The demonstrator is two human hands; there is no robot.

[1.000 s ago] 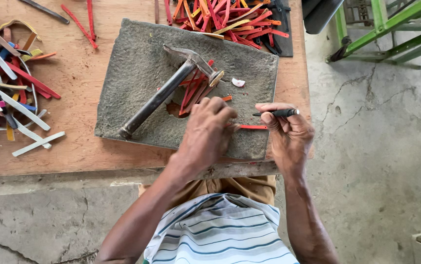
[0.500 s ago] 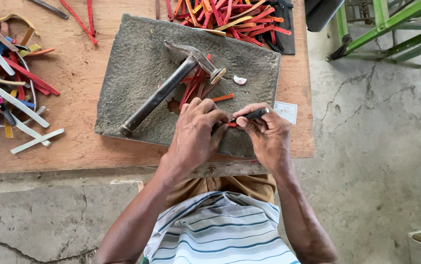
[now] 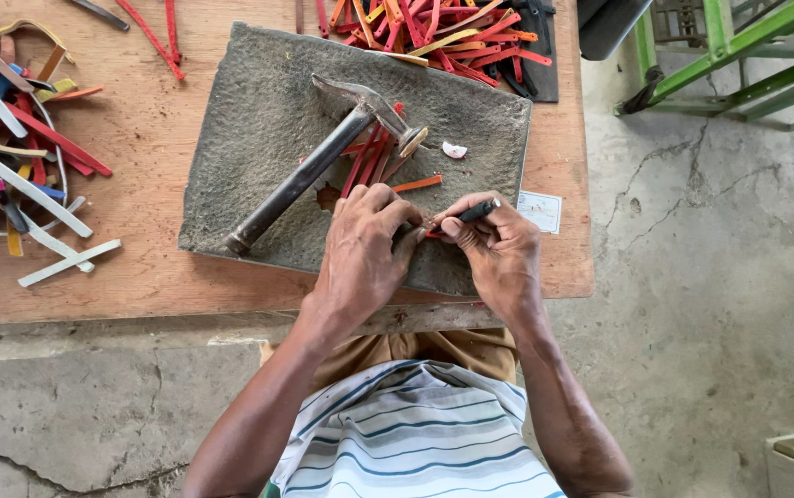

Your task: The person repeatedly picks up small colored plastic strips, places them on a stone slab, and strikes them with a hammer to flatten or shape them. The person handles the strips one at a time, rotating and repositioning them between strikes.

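Observation:
My left hand (image 3: 364, 242) presses down on a red strip (image 3: 433, 231) on the grey stone slab (image 3: 258, 111), its fingers curled over the strip's end. My right hand (image 3: 498, 249) grips a small dark tool (image 3: 476, 211), its tip meeting the strip between the two hands. A hammer (image 3: 318, 161) with a dark handle lies diagonally on the slab just beyond my left hand. Under its head sit several red and orange strips (image 3: 374, 157).
The slab rests on a wooden table (image 3: 148, 277). Loose coloured strips lie at the table's left (image 3: 19, 157) and far edge (image 3: 443, 37). A small white chip (image 3: 453, 149) and a paper tag (image 3: 540, 210) lie near the slab's right side. A green metal frame (image 3: 729, 65) stands on the concrete floor.
My right hand has moved left with the tool until it meets my left hand over the red strip. The hammer has not moved.

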